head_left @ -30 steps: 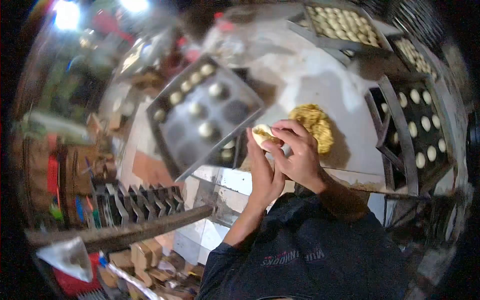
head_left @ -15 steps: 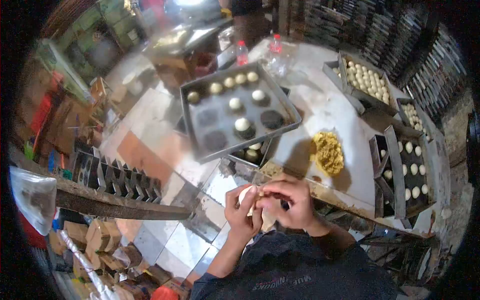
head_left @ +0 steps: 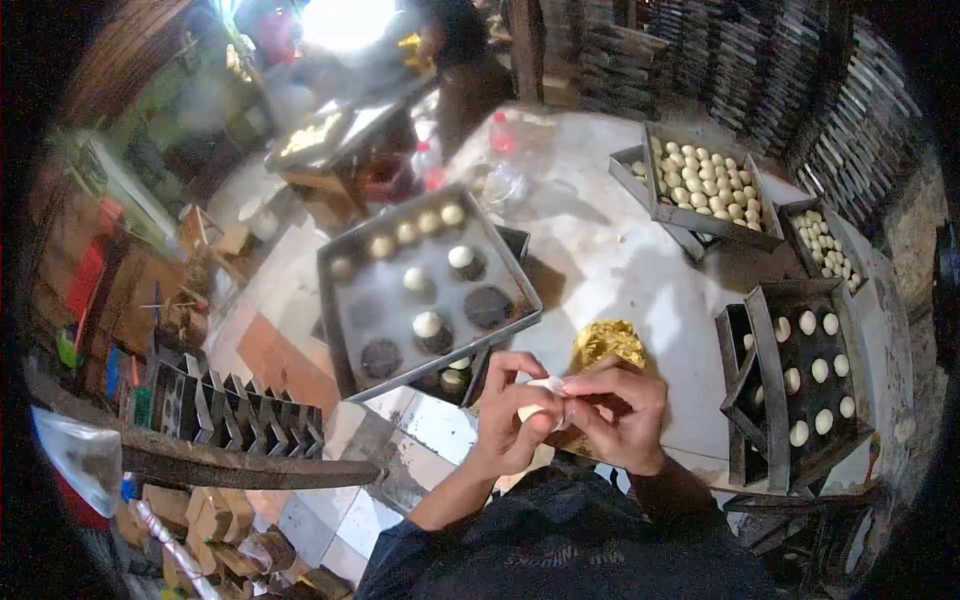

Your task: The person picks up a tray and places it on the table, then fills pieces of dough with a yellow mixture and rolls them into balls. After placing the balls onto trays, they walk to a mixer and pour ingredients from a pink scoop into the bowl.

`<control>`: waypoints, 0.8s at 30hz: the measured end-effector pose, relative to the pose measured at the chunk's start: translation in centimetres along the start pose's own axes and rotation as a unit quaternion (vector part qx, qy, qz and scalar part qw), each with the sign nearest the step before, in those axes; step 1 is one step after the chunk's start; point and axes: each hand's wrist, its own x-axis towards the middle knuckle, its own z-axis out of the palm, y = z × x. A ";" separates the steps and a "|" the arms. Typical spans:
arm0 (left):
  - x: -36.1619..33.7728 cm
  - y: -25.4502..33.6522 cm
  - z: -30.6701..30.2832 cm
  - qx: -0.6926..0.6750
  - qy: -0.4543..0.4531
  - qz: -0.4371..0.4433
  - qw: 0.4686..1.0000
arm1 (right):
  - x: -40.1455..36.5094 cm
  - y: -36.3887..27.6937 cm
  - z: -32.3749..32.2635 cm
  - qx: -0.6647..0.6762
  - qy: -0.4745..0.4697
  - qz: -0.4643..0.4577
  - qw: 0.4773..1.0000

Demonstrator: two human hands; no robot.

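Observation:
A piece of white dough point(head_left: 541, 391) is held in front of my chest. My left hand point(head_left: 508, 425) curls around it, with the thumb and fingers against its sides. My right hand point(head_left: 622, 408) pinches the dough's right edge between thumb and fingertips. Just beyond my hands, partly hidden by them, lies a crumbly yellow mound of filling point(head_left: 606, 343) on the table. To the left, a dark square metal tray point(head_left: 356, 352) carries several pale dough balls point(head_left: 427, 324), some in a row along its far side.
At the right of the pale table point(head_left: 670, 300), another metal tray point(head_left: 845, 420) holds spaced dough balls. A deeper tray point(head_left: 690, 217) farther back is packed with them. Red-capped bottles point(head_left: 500, 135) stand at the back. A wooden beam point(head_left: 240, 468) juts in from the left. A person point(head_left: 465, 75) is behind.
My right hand has turned, and its fingertips now pinch the dough's edge. The view has shifted, so my hands appear closer to the yellow mound and partly cover it.

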 end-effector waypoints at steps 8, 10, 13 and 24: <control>4.3 -2.7 5.2 -0.121 0.089 -0.104 0.983 | 1.7 4.8 -3.0 0.029 0.086 -0.234 0.968; 5.3 -4.5 3.6 -0.112 -0.010 -0.086 0.990 | 1.7 6.2 -2.0 0.081 0.028 -0.132 0.988; 5.5 -6.2 1.3 -0.005 0.024 -0.040 0.999 | 4.2 5.8 -2.1 -0.093 -0.090 -0.049 0.990; -2.4 -12.5 -9.9 -0.088 -0.073 -0.406 0.907 | 9.3 11.7 9.3 -0.152 -0.148 -0.131 0.969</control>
